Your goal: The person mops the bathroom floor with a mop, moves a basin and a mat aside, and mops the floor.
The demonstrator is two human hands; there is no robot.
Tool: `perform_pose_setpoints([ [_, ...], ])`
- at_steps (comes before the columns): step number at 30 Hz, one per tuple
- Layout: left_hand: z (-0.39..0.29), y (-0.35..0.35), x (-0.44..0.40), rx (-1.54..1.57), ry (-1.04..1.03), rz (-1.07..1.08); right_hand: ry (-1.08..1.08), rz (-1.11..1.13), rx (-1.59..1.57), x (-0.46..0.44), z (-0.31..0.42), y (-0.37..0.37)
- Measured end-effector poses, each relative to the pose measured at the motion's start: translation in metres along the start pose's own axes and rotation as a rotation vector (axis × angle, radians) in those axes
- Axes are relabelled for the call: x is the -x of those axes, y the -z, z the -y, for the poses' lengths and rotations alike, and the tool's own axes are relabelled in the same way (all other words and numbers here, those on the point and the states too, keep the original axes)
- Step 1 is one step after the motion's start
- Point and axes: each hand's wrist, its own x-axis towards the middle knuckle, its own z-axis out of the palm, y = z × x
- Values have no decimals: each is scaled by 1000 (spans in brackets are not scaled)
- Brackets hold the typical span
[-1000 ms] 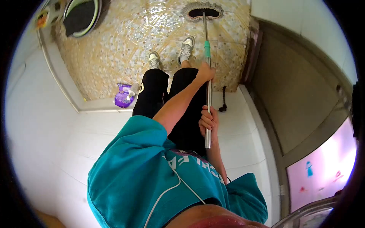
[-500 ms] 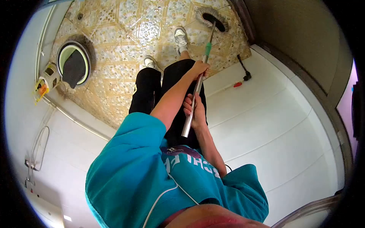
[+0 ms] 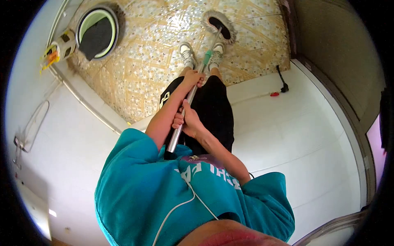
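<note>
My left hand [image 3: 193, 78] is closed around the metal pole [image 3: 191, 93] of a mop, below its green collar [image 3: 207, 59]. Nearer my body, my right hand [image 3: 188, 119] grips the same pole close to its lower end. The pole slants from my waist up to the right. Its grey fringed mop head [image 3: 211, 20], with a dark centre, lies on the patterned tile floor [image 3: 139, 45], just beyond my right shoe [image 3: 217, 53]. My left shoe [image 3: 186, 53] stands beside the pole.
A round basin [image 3: 115, 35] with a dark cloth [image 3: 97, 37] over its rim stands at upper left, next to a whitish container [image 3: 65, 46]. A pipe [image 3: 88, 106] runs along the left wall. A black cord [image 3: 284, 87] and a brown door [image 3: 328, 53] are at right.
The view has turned and shifted. My feet now stand closer together, and the mop head has come nearer to my right shoe. The pole slants more, its lower end further left. Both hands keep hold.
</note>
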Motion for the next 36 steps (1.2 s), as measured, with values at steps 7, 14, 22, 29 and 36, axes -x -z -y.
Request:
perform_pose_setpoints([
  [7,8,71,38,351,-140,-144,-127,-35,257,-23,-34,-14],
  [14,5,93,34,535,-232,-157,-55,-86,588,-49,-32,-2],
  [22,-35,48,-33,492,-458,-361,129,-196,1047,-52,62,1],
  [29,-27,15,-13,617,-531,-368,107,-189,1096,-8,74,6],
  [36,23,11,-17,783,-345,-412,-91,-347,1156,0,72,12],
])
